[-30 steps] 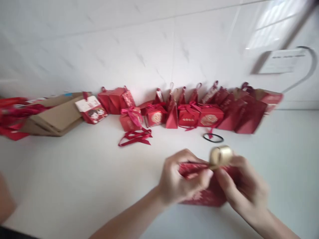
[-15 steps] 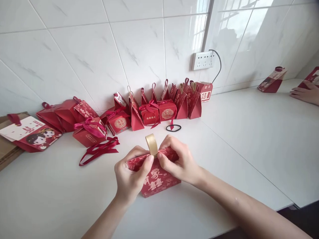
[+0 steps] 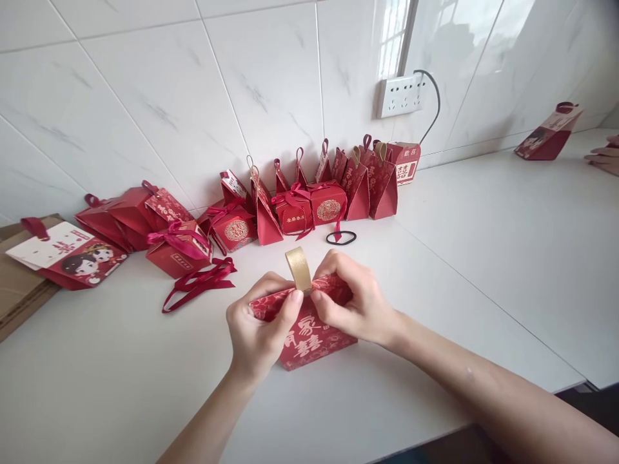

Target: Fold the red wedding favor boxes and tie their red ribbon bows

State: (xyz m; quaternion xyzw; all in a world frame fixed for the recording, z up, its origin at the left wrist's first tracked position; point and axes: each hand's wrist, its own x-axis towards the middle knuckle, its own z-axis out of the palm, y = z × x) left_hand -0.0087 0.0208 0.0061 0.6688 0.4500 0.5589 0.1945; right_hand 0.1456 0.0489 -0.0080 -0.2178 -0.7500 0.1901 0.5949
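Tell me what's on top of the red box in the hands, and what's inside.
A gold loop stands up from the top edge of the red box, between the left hand and right hand pinching that edge. The inside cannot be seen; the box's walls cover it.

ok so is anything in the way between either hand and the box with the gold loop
Nothing visible: the left hand and right hand both pinch the box directly at its top edge, with the gold loop standing up between them.

View: swung right | gold loop: blur gone | co-worker's hand: come into frame, right
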